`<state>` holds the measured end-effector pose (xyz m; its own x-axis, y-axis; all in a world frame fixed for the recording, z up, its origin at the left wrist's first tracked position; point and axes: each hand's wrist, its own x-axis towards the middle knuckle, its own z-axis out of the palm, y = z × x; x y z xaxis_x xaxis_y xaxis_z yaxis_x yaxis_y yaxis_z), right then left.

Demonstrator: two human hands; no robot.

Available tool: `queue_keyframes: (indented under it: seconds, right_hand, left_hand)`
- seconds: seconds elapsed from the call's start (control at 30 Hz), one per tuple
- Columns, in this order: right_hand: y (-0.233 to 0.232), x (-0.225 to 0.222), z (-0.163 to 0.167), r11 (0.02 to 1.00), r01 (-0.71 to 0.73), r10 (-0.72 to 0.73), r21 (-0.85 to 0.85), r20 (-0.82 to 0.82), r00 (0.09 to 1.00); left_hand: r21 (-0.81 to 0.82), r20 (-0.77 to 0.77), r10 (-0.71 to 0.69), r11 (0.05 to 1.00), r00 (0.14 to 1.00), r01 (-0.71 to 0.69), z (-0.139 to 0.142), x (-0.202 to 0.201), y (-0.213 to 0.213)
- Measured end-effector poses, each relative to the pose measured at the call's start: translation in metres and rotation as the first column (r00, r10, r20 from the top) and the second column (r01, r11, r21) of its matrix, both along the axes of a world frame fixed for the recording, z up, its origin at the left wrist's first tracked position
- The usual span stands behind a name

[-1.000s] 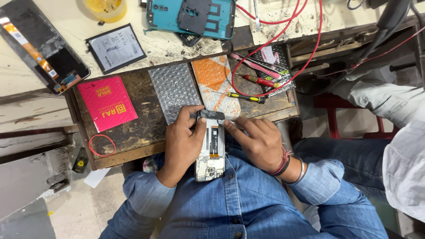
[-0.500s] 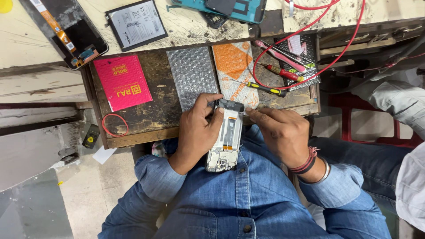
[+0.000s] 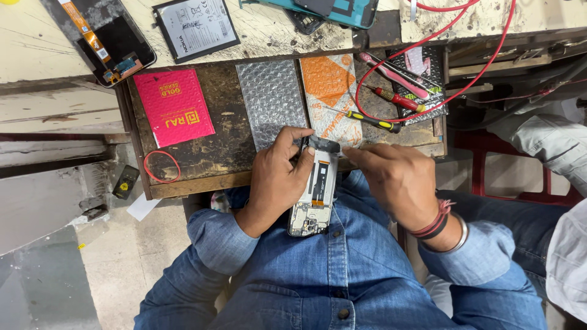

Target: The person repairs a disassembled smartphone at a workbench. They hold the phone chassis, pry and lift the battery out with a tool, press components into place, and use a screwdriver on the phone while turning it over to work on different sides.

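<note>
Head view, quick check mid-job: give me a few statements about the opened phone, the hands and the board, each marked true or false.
1. The left hand grips the opened phone along its side. True.
2. The right hand holds a screwdriver. False: its fingertips are at the phone's top edge; the yellow-handled screwdriver lies on the wooden board.
3. The pink packet lies on the board. True.
4. The red rubber band is around the phone. False: it lies loose on the board, below the pink packet.
5. The phone lies flat on the board. False: it is held over the lap.
</note>
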<state>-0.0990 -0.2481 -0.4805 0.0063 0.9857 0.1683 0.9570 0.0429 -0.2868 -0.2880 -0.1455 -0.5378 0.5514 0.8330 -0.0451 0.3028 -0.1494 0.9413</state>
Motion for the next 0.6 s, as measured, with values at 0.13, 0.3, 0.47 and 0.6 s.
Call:
queue_keyframes:
  seconds: [0.13,0.3,0.47,0.6]
  right_hand:
    - [0.011,0.007,0.005,0.995,-0.026,0.025,-0.095,-0.018,1.0]
    - [0.016,0.008,0.005,0.985,-0.041,0.042,-0.166,0.0,0.999]
    - [0.016,0.008,0.003,0.985,-0.042,0.043,-0.169,0.006,0.999]
    - [0.015,0.01,0.003,0.982,-0.051,0.054,-0.182,0.011,0.998]
  left_hand:
    - [0.031,0.006,0.0,1.0,1.0,0.0,0.0,0.001,-0.001]
    - [0.033,-0.018,-0.007,0.999,1.0,0.008,-0.002,0.0,0.0]
    - [0.056,-0.009,0.005,0.998,1.0,-0.004,-0.004,0.0,-0.001]
    - [0.034,-0.017,0.002,0.999,1.0,-0.001,-0.004,0.001,-0.002]
